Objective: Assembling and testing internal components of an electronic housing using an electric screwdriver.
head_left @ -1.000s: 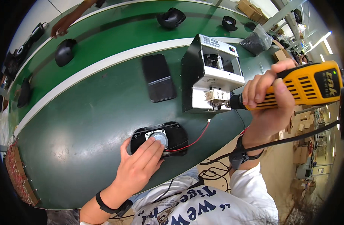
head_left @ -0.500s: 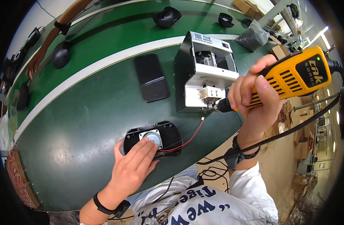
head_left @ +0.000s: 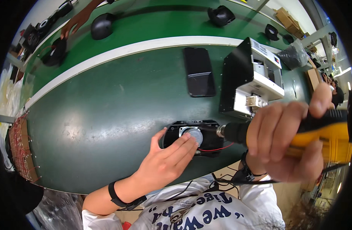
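A small round speaker (head_left: 196, 134) with a square metal frame sits inside a black plastic housing (head_left: 212, 142) near the bench's front edge. My left hand (head_left: 164, 165) presses the speaker down with its long fingers, the thumb against the housing's left end. From the speaker a red wire (head_left: 218, 148) runs right, its far end hidden. My right hand (head_left: 283, 134) is wrapped round a yellow and black electric screwdriver (head_left: 237, 132), held sideways and blurred. Its tip points left over the housing, close to the speaker; whether it touches a screw I cannot tell.
Behind the screwdriver stands a black and silver screw feeder (head_left: 256, 86), with a black phone (head_left: 199, 73) to its left. A box of red wires (head_left: 24, 149) is at far left. Across the white divider, another person's hand (head_left: 79, 22) reaches toward black shells (head_left: 102, 26).
The screwdriver has come down and left from the screw feeder to the housing. My left hand stays on the speaker. The whole view has shifted, and the other person's hand now reaches a black part.
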`<state>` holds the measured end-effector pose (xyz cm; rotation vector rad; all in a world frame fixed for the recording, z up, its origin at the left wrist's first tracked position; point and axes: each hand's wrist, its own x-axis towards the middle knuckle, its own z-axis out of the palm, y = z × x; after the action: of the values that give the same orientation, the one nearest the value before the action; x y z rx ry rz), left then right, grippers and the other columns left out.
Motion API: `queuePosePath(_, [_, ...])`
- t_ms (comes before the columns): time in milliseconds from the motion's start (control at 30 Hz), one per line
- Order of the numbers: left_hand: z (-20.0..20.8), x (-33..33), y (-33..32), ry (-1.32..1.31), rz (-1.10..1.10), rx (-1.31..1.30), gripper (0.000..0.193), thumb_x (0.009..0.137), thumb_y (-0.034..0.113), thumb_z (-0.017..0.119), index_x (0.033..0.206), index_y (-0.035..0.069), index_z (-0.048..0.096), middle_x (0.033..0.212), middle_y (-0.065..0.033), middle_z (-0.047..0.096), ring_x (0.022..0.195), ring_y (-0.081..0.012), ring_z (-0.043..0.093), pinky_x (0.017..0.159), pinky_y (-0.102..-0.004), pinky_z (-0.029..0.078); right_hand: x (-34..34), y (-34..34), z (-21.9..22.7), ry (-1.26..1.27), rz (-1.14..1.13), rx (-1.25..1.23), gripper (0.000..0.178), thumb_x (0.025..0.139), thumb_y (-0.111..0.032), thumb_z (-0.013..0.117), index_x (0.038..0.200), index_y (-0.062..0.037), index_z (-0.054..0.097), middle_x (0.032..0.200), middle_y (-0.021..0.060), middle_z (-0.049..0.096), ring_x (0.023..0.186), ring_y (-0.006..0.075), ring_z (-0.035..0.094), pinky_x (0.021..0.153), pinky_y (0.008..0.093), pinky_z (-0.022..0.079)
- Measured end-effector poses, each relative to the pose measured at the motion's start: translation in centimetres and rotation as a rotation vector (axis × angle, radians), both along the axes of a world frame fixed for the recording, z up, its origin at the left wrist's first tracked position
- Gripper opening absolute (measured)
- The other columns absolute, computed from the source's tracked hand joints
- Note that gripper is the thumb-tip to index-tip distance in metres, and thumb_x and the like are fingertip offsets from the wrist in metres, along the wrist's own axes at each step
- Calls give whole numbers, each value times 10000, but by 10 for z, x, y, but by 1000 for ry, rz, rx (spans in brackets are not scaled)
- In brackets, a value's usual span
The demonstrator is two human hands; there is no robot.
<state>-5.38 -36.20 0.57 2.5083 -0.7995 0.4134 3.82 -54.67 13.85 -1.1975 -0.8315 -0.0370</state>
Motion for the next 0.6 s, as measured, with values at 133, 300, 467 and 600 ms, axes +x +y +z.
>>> queuePosePath(133, [-3,1,-1,-28,-5,-31,296,787,134,735,1066,40,709,1186,-59,642,1211,-195,587,950,-585,409,-2,20,-19,-11,93,70,383,946,-195,605,1174,-89,317,599,48,556,424,165,529,420,279,484])
queuePosePath(300, [-3,-1,5,-2,-18,-22,267,819,123,664,1067,39,713,1232,-75,621,1236,-175,559,951,-606,431,-6,30,-32,83,-6,-74,432,929,-225,664,1140,-93,311,612,65,566,447,192,556,451,319,507])
queuePosePath(467, [0,1,9,15,-27,-25,251,829,135,645,1055,45,708,1227,-80,622,1225,-166,563,956,-600,434,-3,41,-36,132,-6,-112,433,925,-225,676,1128,-97,315,624,62,574,459,189,554,467,324,508])
queuePosePath(600, [-1,2,8,1,-31,-10,240,835,144,634,1044,49,705,1217,-77,624,1211,-156,566,948,-594,445,-4,43,-38,100,-12,-132,428,931,-229,668,1129,-96,313,624,56,573,463,183,552,470,318,503])
